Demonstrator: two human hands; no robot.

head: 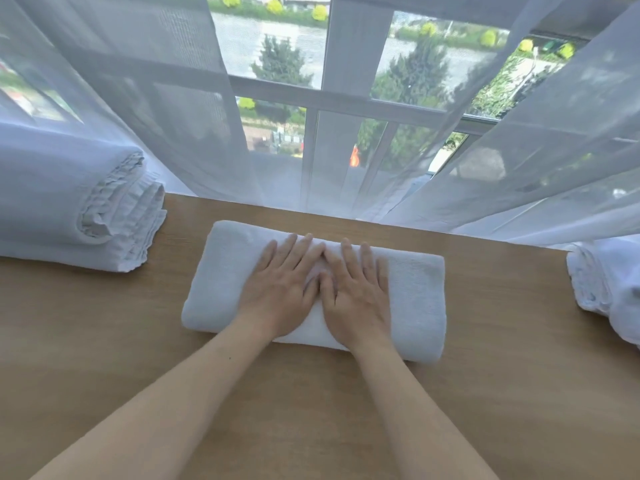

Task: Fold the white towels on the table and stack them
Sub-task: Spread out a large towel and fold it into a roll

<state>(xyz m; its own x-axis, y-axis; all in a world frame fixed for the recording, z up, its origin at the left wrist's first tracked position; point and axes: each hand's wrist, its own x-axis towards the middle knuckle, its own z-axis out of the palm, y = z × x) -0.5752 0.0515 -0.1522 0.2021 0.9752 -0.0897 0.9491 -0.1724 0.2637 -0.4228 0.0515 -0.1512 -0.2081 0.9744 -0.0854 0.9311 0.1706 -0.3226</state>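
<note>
**Folded towel under both hands, centre of bench**

While both hands lie flat with fingers straight, the left hand (277, 289) and right hand (356, 292) press side by side on the folded white towel (412, 292), index fingers touching; neither grips anything.

Edges and room: the wooden bench (104, 341) shows bare surface on both sides of the towel and across the lower frame beneath the forearms. Its far edge runs along the middle of the frame, where sheer curtains (173, 116) hang down to it before a window (325, 98). The towel's far edge lies just short of that edge.

Other items: a stack of folded white linens (69, 209) sits at centre left, well apart from the towel. A second pile of white cloth (606, 289) sits at the right edge, partly out of frame.

Orientation: the towel is a thick oblong, its long axis running left to right and dipping slightly toward the right.
</note>
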